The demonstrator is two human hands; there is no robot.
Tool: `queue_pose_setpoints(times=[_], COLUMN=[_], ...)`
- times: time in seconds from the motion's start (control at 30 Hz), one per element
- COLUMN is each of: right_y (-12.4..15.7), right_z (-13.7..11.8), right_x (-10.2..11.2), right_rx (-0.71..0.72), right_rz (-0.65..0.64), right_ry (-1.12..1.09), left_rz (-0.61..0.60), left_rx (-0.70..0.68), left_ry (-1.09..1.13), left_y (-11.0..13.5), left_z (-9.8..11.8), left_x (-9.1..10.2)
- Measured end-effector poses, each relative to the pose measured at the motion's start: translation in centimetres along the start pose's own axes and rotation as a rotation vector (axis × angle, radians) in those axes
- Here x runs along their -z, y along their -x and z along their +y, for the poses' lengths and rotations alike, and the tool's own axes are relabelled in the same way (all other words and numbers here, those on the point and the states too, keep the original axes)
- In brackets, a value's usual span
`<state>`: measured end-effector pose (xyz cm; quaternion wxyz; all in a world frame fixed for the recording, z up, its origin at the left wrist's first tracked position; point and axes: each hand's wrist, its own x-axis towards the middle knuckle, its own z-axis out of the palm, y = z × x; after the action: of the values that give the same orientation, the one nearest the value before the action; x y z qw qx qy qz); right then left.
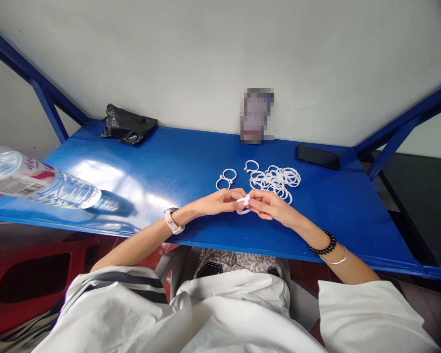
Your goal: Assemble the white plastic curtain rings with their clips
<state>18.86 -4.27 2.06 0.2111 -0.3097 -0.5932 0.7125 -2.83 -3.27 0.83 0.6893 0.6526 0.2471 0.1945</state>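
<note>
Both hands meet over the blue table (191, 152), close to its front edge. Between them is a white plastic ring (243, 212), partly covered by the fingers. My left hand (222, 201), with a watch at the wrist, pinches the ring from the left. From the right, my right hand (274, 206) pinches it at a small white knob or clasp (246, 200). Just behind the left hand lie two white rings (229, 170), touching each other. A heap of similar rings (293, 176) spreads behind the right hand, and one open-looking ring (252, 162) lies at its upper left.
A clear water bottle (73, 189) stands on the left. Against the back wall are a black plastic bag (128, 125) and a blurred upright object (256, 115). A black phone (318, 157) lies at the back right. Blue frame bars (393, 142) slant at both sides.
</note>
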Motion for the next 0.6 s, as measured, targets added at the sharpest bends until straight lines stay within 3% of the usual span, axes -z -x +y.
queue_pose_setpoints(times=[0.13,0.37,0.6], right_y=[0.0,-0.4,-0.4], right_z=[0.1,0.7,1.0], right_x=[0.0,-0.1,-0.6], right_rx=[0.002,-0.062,0.024], right_rz=[0.026,-0.067,-0.111], right_ry=[0.021,-0.155,-0.265], left_rz=[-0.072,-0.094,-0.076], left_rx=[0.062,0.086,-0.026], left_ry=[0.151,0.349,0.362], left_y=[-0.2,-0.3,-0.5], left_z=[-0.1,-0.9,-1.5], left_x=[-0.1,-0.1,-0.6])
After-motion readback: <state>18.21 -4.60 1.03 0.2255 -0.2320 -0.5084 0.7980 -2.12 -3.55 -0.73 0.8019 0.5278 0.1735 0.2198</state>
